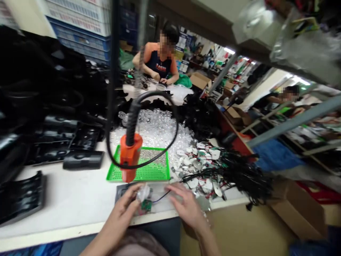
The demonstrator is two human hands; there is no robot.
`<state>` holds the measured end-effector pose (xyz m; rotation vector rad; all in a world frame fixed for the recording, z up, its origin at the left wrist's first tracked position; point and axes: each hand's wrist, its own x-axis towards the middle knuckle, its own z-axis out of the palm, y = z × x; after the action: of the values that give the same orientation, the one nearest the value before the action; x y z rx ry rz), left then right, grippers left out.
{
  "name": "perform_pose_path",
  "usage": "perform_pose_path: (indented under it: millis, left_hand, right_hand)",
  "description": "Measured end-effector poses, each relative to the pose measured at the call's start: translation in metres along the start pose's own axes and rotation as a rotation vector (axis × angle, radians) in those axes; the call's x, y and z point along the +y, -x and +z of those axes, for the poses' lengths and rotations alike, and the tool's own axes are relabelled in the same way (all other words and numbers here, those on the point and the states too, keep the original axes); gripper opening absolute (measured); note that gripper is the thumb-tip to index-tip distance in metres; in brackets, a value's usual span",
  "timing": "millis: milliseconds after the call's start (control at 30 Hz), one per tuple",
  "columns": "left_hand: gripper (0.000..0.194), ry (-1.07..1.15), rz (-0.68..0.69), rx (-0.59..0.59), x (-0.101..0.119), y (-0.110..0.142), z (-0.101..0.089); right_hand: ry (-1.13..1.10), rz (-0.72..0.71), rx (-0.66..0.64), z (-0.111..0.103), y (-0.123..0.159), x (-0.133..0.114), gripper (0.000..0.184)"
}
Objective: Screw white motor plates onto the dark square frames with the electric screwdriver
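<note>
Close to the table's front edge, my left hand [126, 206] is closed, with a small clear plastic part [143, 192] between thumb and fingers. Just under it sits a small green circuit board [146, 205], partly hidden. A thin dark cable [161, 197] runs from there to my right hand [185, 204], whose bent fingers meet around it. The fingertips are blurred. Behind the hands lies a green perforated tray [112, 172] with many small metal pieces. Above its left part hangs an orange power screwdriver [130, 153], which neither hand touches.
Clear plastic parts [157, 124] are heaped behind the tray. White pieces with wires [199, 160] and black cables [239, 170] pile up at right. Black housings [83, 160] fill the left. A cardboard box [295, 209] stands right; a person [161, 60] works across the table.
</note>
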<state>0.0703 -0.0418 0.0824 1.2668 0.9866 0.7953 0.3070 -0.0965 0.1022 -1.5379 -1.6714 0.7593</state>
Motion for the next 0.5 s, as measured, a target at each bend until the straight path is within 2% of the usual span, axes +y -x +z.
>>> perform_pose_path:
  millis: [100,133,200,267,300,433,500]
  left_hand:
    - [0.058,0.339,-0.186,0.023,-0.013,-0.002,-0.004]
    - [0.062,0.445,-0.218,0.026,-0.015,-0.003,-0.004]
    - [0.066,0.613,-0.245,0.029,-0.015,-0.004,-0.001]
    - [0.064,0.734,-0.248,0.034,-0.012,-0.006,0.004]
    - [0.062,0.786,-0.262,0.033,-0.009,-0.006,0.006]
    - [0.053,0.983,-0.331,-0.014,0.0,-0.005,0.015]
    - [0.046,1.072,-0.329,-0.041,0.003,-0.001,0.015]
  right_hand:
    - [0.698,0.032,0.178,-0.047,0.004,0.023,0.041]
    - [0.865,0.055,0.193,-0.057,0.004,0.03,0.042]
    - [1.058,0.046,0.161,-0.071,0.001,0.04,0.037]
    - [1.118,-0.025,0.164,-0.08,-0.002,0.042,0.032]
    - [1.129,-0.066,0.217,-0.085,-0.002,0.04,0.03]
    - [1.055,-0.203,0.575,-0.106,0.009,0.019,0.029]
    - [0.875,-0.188,0.642,-0.114,0.018,0.006,0.028]
